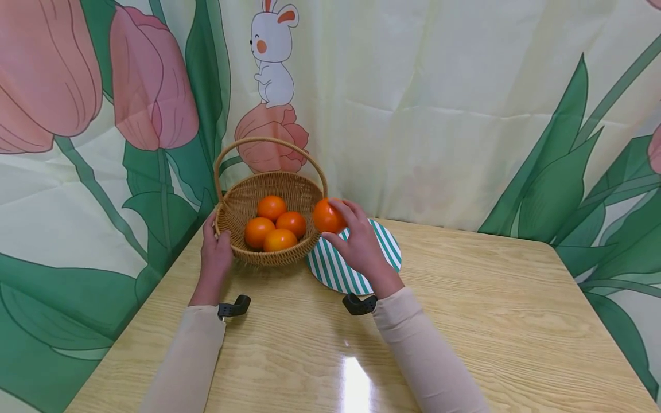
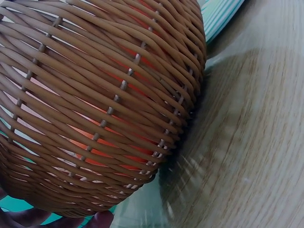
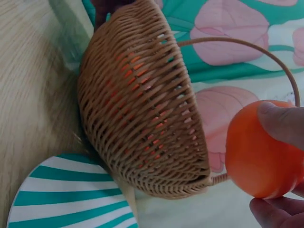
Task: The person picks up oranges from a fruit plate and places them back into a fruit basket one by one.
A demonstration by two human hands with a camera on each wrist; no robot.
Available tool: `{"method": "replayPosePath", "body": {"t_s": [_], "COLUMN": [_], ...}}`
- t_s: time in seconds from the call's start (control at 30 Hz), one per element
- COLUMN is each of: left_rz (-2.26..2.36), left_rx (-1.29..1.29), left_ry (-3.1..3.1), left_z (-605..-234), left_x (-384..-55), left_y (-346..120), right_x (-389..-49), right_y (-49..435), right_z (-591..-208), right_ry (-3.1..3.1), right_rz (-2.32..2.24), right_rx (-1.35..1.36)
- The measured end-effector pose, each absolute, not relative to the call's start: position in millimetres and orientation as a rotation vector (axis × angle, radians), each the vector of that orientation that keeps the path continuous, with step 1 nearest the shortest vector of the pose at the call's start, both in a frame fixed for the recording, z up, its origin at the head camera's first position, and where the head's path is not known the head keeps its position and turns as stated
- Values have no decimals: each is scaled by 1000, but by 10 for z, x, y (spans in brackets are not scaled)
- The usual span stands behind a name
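Note:
A brown wicker basket (image 1: 273, 259) with a tall hoop handle stands at the table's back left. Several smooth, shiny oranges (image 1: 279, 240) lie inside it; only bits of their colour show through the weave in both wrist views. My left hand (image 1: 214, 252) holds the basket's left side at the rim, thumb toward the front. Another orange (image 3: 259, 149) is gripped between the thumb and fingers of my right hand (image 1: 358, 241), beside the basket's right rim and over a round green-and-white striped plate (image 3: 66, 194). The right hand and its forearm hide part of that plate.
The light wooden table (image 1: 490, 310) extends to the right and front. Behind it hangs a curtain (image 1: 413, 103) printed with tulips and a rabbit, close behind the basket. The basket's handle (image 1: 268, 139) arches high above the fruit.

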State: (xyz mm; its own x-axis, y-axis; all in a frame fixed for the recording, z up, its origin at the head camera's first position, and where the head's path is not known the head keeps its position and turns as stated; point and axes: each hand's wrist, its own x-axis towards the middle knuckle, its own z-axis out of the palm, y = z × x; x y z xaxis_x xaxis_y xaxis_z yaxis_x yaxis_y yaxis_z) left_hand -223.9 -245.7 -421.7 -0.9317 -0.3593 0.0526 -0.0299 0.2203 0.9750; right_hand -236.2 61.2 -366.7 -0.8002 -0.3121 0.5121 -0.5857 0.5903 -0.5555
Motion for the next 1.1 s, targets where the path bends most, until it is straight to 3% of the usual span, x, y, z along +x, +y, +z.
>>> {"method": "replayPosePath", "body": {"t_s": [1.1], "left_rz": [-1709], "left_rx": [345], "left_ry": [-2291], "left_z": [-4266], "left_x": [-2274], "left_y": [-2483], "right_x": [-2533], "right_y": [164], "right_z": [-3723], "right_ry": [-2535], "right_rz": [1080], "right_rx": [750]}}
